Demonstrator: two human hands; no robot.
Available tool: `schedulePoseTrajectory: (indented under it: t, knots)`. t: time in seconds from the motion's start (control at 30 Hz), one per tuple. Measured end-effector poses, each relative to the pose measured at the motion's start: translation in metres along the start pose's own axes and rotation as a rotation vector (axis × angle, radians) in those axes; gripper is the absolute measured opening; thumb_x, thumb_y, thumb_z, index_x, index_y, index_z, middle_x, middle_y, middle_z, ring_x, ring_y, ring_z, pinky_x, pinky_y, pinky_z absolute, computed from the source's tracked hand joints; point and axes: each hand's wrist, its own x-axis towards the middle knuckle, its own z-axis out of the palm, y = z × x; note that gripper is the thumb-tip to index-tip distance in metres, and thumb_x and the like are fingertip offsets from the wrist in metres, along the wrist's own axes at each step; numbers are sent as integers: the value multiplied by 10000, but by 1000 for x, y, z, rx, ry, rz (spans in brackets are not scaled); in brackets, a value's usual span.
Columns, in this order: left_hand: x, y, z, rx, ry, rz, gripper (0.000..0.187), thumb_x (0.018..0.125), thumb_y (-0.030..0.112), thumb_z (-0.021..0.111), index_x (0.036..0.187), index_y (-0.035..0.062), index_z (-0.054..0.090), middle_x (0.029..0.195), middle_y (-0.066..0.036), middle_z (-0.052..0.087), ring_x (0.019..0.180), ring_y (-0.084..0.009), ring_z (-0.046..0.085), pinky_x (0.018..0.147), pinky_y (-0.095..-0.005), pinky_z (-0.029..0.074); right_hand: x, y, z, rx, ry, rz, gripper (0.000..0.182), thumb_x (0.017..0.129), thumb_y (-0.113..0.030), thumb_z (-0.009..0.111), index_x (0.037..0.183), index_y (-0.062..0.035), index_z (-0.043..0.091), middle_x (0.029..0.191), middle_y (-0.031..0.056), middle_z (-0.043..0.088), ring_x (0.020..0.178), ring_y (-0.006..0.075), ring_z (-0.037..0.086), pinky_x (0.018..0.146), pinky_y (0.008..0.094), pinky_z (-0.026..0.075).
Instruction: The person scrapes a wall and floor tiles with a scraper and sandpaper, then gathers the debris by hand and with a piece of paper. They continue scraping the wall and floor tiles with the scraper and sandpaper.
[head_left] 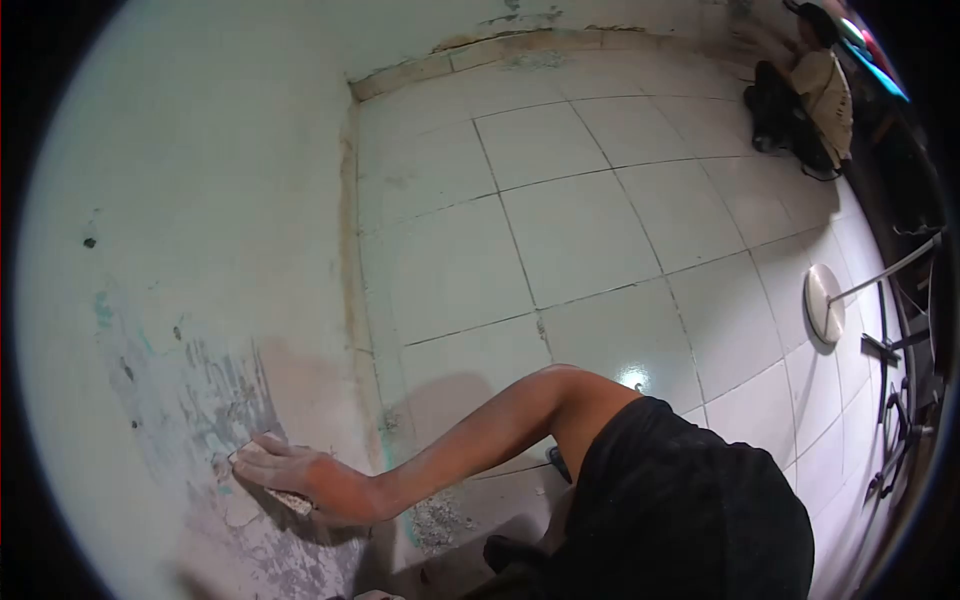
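Observation:
My right hand point(292, 478) presses flat against the wall point(200, 250) on the left, its fingers closed over a flat pale piece that looks like sandpaper point(293, 501). The palm hides most of that piece. Around the hand, the wall surface is scraped and patchy, with grey, white and greenish marks. My bare forearm reaches across from a black sleeve point(690, 500). At the bottom edge only a sliver of my left hand point(378, 596) shows; its fingers are cut off by the frame.
White crumbs and dust point(435, 525) lie on the tiled floor point(590, 235) beside the wall's foot. Another person point(820, 95) crouches at the far right by the back wall. A round metal stand base point(825, 303) with a pole stands on the right, near dark metal legs point(895, 440).

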Motion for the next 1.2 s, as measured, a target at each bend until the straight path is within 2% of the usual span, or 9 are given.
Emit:
schedulePoseTrajectory:
  t: [0.1,0.13,0.2,0.23,0.3,0.73,1.03,1.1,1.2]
  knots:
    - [13,-26,12,-598,-72,-474,286,841,240,622,1044,70,514,872,-84,553,739,-170,520,640,-311,438,1,-7,3,42,99,12,732,646,124,565,1343,-4,383,1374,165,408,1327,365,283,1118,400,245]
    - [5,-29,13,-601,-62,-482,286,841,240,622,1044,70,514,872,-84,553,739,-170,520,640,-311,438,2,-9,1,34,78,60,757,629,137,569,1346,-9,379,1377,166,403,1330,361,278,1115,396,253]
    - [-7,16,-4,-62,99,57,205,827,142,622,998,65,538,891,-106,563,750,-223,545,631,-345,440,3,-9,2,-1,48,124,803,604,162,575,1357,-29,372,1386,167,390,1332,355,276,1106,377,275]
    - [-7,19,-5,-66,104,50,205,827,142,622,998,65,538,891,-106,563,750,-223,545,631,-345,440,4,-12,1,5,41,122,803,604,162,575,1357,-29,372,1386,167,390,1332,355,276,1106,377,275]
    - [-7,20,-7,75,246,523,174,845,127,605,993,52,551,916,-145,558,749,-296,552,640,-362,449,5,-17,-4,-14,16,167,781,629,157,570,1358,-37,372,1379,165,401,1325,358,289,1102,381,284]
    - [-29,35,-7,-262,318,237,256,856,257,635,936,35,533,932,-168,540,771,-328,552,659,-386,443,12,-27,-4,102,67,243,745,612,160,436,1338,0,392,1353,223,414,1296,345,351,1078,362,305]
    - [-30,43,-10,-69,326,146,309,859,325,617,902,34,521,837,-152,532,723,-372,522,671,-407,437,13,-36,-9,38,48,326,738,630,144,409,1342,-50,423,1302,199,489,1187,284,511,966,301,404]
    - [-30,42,-14,-57,262,285,293,848,321,606,905,46,525,811,-154,532,750,-393,530,669,-431,430,14,-25,-9,54,42,237,732,615,129,457,1325,-51,441,1315,184,475,1225,312,460,1018,333,368]
    - [-35,38,-12,-46,308,291,293,822,299,613,931,36,544,859,-155,583,809,-373,574,696,-431,449,21,-19,-26,-45,24,197,669,651,116,496,1300,-45,471,1253,175,529,1099,305,549,947,343,426]
